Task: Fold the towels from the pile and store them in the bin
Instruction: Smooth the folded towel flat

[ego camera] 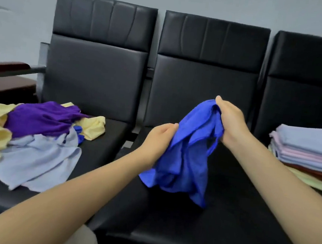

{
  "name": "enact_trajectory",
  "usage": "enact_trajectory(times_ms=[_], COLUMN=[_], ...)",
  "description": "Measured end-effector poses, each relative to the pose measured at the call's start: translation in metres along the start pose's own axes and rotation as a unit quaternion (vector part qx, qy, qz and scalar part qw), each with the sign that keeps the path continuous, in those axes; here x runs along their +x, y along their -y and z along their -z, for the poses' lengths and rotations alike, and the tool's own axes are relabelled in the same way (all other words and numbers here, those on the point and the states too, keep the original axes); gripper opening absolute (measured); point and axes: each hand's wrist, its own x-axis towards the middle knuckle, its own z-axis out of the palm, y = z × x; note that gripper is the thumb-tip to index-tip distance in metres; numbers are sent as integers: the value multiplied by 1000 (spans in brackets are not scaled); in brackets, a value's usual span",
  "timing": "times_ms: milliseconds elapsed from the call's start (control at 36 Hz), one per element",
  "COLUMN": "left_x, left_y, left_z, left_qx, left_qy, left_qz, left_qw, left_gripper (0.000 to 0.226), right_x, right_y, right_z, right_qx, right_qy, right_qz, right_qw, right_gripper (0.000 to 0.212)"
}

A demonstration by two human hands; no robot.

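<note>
The person held 1 bright blue soft cloth towel (pixel 186 153) up in the air over the middle black padded seat (pixel 216 215). It was probably held up so it could fall open and its corners could be found before folding.

The left hand (pixel 159 139) pinched the towel's left side, with its fingers curled around the cloth. The right hand (pixel 229 121) gripped the top of the towel a little higher up, and its fingers were closed tight on a bunch of the cloth. Both hands were full, so neither one was open.

The blue towel looked crumpled and bunched. It hung down in loose folds, and its bottom tip looked close to the seat, but it was hard to tell if it touched. No neat edge showed yet, so the folding had likely only just begun.

On the left black seat (pixel 102 147) lay the messy pile of unfolded towels (pixel 34 139). It had purple, pale yellow and light blue ones all mixed up. They were probably kept there to be picked 1 at a time.

On the right seat sat a tidy stack of folded towels (pixel 308 155) in pale blue, pink, dark red and pale yellow. It was well apart from the pile, likely so done ones stayed separate.

No bin could be seen.
</note>
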Motion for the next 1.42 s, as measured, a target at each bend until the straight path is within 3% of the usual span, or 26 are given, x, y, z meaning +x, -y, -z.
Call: enact_trajectory(times_ms=[83, 194, 278, 361, 472, 583, 722, 833, 917, 1028, 1167, 1250, 1333, 1417], left_x=[5, 14, 22, 23, 4, -8, 9, 17, 18, 13, -7, -18, -12, 6], left_y=[-5, -9, 7, 37, 67, 81, 83, 90, 94, 91, 80, 75, 63, 51], left_z=[-13, -20, -33, -33, -40, -55, -48, -31, -25, -31, -51, -63, -63, -49], left_qx=[-15, -75, 115, 336, 457, 513, 479, 513, 483, 427, 214, 63, -14, -56], left_qy=[15, 85, 15, -44, 100, 174, 161, 160, 170, 160, 179, 209, 145, 55], left_qz=[30, 112, 50, -59, -122, -146, -88, -95, -116, -67, 86, 167, 158, 134], left_qw=[999, 987, 992, 939, 875, 828, 858, 838, 851, 888, 956, 961, 977, 988], left_gripper=[34, 41, 33, 19, 27, 36, 31, 31, 33, 38, 38, 50, 47, 37], right_x=[-4, -11, -14, -13, -13, -13, -16, -23, -27, -28, -30, -29, -25, -27], right_y=[-6, -19, -34, -58, -93, -109, -116, -118, -118, -113, -101, -92, -89, -93], right_z=[42, 78, 104, 124, 145, 162, 171, 173, 174, 176, 179, 179, 183, 189], right_qx=[-48, -105, -134, -118, -133, -174, -229, -373, -411, -402, -213, -98, -118, -215], right_qy=[-34, 12, 34, 13, -44, -65, 11, 111, 151, 155, 88, 31, -7, 34], right_qz=[-12, -46, -99, -169, -246, -243, -194, -113, -78, -82, -106, -106, -82, -84], right_qw=[998, 993, 986, 978, 959, 952, 954, 914, 896, 899, 967, 989, 990, 973], right_gripper=[30, 26, 27, 21, 18, 11, 12, 8, 8, 12, 16, 14, 9, 17])
